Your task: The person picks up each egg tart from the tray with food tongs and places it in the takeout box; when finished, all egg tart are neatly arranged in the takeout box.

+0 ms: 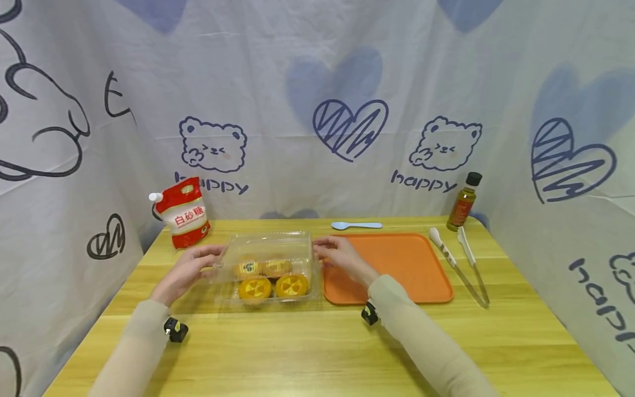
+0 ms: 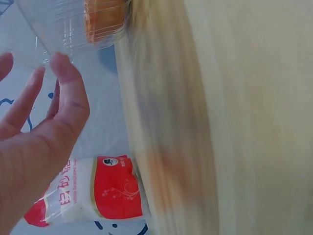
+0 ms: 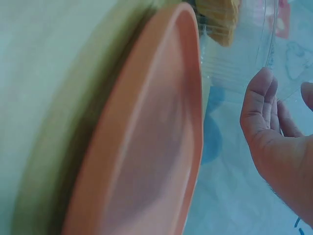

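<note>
A clear plastic box (image 1: 270, 298) stands on the table with its see-through lid (image 1: 270, 241) over it. Inside are round orange pieces (image 1: 255, 288), the front ones with a segmented yellow pattern on their faces. My left hand (image 1: 190, 267) is at the box's left side, its fingertips right at the lid's edge and the thumb apart from the fingers. At the right side my right hand (image 1: 347, 258) reaches over the tray's corner, fingertips at the lid's edge. In the right wrist view its fingers (image 3: 257, 100) are gently bent, thumb apart.
An orange tray (image 1: 387, 267) lies right of the box, with metal tongs (image 1: 463, 264) beyond it. Behind the tray is a light blue spoon (image 1: 357, 225). An oil bottle (image 1: 463, 204) stands at the back right corner, a red and white sugar bag (image 1: 186, 215) at the back left.
</note>
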Motion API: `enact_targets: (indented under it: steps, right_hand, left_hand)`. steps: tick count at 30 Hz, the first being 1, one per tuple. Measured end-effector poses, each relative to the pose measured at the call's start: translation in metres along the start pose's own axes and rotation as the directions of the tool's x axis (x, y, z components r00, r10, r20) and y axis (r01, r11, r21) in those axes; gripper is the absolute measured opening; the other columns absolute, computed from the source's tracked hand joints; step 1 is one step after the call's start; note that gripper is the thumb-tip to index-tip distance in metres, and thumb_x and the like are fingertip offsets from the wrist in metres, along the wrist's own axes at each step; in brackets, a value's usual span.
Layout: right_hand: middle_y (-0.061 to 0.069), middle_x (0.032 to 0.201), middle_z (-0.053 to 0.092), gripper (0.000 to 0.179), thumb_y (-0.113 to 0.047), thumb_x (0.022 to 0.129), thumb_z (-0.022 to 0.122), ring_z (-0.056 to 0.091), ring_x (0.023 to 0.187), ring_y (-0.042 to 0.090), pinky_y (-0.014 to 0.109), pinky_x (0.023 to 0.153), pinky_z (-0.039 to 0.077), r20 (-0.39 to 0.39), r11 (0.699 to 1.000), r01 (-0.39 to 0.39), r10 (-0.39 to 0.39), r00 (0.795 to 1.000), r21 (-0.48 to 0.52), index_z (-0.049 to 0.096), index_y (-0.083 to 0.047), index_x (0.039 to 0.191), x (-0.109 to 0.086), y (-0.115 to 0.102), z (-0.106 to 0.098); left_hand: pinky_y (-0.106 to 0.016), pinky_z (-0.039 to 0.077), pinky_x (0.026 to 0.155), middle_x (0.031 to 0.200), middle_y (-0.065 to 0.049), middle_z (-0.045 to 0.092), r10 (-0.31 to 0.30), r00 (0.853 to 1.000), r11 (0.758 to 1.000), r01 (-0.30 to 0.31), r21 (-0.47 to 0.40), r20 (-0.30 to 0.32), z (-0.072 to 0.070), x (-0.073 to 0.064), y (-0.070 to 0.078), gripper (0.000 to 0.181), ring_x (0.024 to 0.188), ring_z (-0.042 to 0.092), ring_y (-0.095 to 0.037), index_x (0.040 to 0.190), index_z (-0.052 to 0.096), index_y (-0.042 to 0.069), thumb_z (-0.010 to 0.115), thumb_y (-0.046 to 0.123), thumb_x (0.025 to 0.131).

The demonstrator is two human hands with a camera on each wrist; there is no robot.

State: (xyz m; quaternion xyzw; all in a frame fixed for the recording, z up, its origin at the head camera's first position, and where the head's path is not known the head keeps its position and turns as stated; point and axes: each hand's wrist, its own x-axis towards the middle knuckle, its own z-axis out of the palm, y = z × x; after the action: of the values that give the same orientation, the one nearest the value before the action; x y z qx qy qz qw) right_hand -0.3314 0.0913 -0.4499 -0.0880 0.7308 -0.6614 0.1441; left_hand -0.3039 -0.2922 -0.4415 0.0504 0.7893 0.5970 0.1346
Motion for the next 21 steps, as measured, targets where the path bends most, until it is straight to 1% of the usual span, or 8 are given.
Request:
enact_targets:
  steps: [3,6,9,12,16,18,21]
  right_hand:
    - [0.014,0.124,0.063,0.037,-0.016,0.097,0.061,0.063,0.097,0.017,0.04,0.087,0.057,0.019,0.999,0.021,-0.02,1.0,-0.038,0.058,-0.003,0.132,-0.007,0.001,0.001]
    - [0.013,0.127,0.062,0.039,-0.017,0.097,0.062,0.063,0.101,0.018,0.041,0.088,0.057,0.027,0.996,0.036,-0.033,0.999,-0.086,0.057,-0.004,0.134,-0.014,0.001,0.003]
    - [0.012,0.128,0.061,0.04,-0.018,0.096,0.063,0.061,0.104,0.02,0.044,0.088,0.057,0.033,0.989,0.044,-0.04,0.999,-0.144,0.057,-0.007,0.135,-0.022,0.002,0.006]
    - [0.012,0.13,0.061,0.04,-0.017,0.096,0.063,0.061,0.106,0.022,0.045,0.088,0.056,0.043,0.981,0.06,-0.052,0.998,-0.186,0.058,-0.007,0.134,-0.031,0.003,0.008]
    - [0.014,0.132,0.06,0.041,-0.015,0.094,0.065,0.061,0.109,0.025,0.038,0.085,0.057,0.058,0.972,0.097,-0.086,0.995,-0.216,0.058,-0.005,0.133,-0.042,0.004,0.01]
    - [0.013,0.132,0.06,0.042,-0.015,0.093,0.067,0.061,0.108,0.025,0.033,0.082,0.057,0.063,0.97,0.101,-0.089,0.994,-0.222,0.058,-0.005,0.133,-0.047,0.004,0.011]
    - [0.015,0.132,0.058,0.045,-0.014,0.092,0.068,0.061,0.103,0.023,0.031,0.077,0.058,0.081,0.973,0.097,-0.082,0.993,-0.208,0.056,-0.004,0.134,-0.054,0.003,0.012]
  left_hand:
    - [-0.033,0.051,0.097,0.15,-0.024,0.038,0.009,0.999,1.0,-0.01,0.008,0.038,-0.002,-0.006,-0.001,0.056,0.11,0.057,-0.011,0.148,0.035,-0.002,0.052,0.022,0.101]
    - [-0.032,0.052,0.095,0.151,-0.025,0.036,0.017,0.997,1.0,-0.018,0.015,0.074,-0.003,-0.012,-0.002,0.059,0.108,0.058,-0.01,0.149,0.033,-0.002,0.055,0.023,0.1]
    - [-0.03,0.053,0.092,0.152,-0.026,0.033,0.004,0.996,1.0,-0.006,0.017,0.091,-0.003,-0.018,-0.003,0.06,0.107,0.058,-0.01,0.15,0.031,-0.001,0.056,0.02,0.099]
    - [-0.032,0.053,0.09,0.151,-0.027,0.033,-0.001,0.995,1.0,-0.002,0.03,0.098,-0.001,-0.024,-0.004,0.06,0.108,0.057,-0.012,0.15,0.03,-0.001,0.055,0.017,0.098]
    - [-0.036,0.054,0.089,0.147,-0.029,0.038,0.012,0.996,0.998,-0.017,0.066,0.088,0.003,-0.031,-0.003,0.059,0.108,0.058,-0.016,0.149,0.033,-0.001,0.056,0.014,0.097]
    - [-0.037,0.054,0.089,0.146,-0.029,0.039,0.02,0.996,0.996,-0.027,0.086,0.084,0.005,-0.034,-0.002,0.06,0.109,0.058,-0.018,0.148,0.033,-0.001,0.058,0.014,0.096]
    - [-0.038,0.053,0.09,0.148,-0.028,0.038,0.017,0.994,0.994,-0.028,0.107,0.104,0.006,-0.04,-0.001,0.064,0.114,0.056,-0.024,0.149,0.033,0.002,0.061,0.013,0.093]
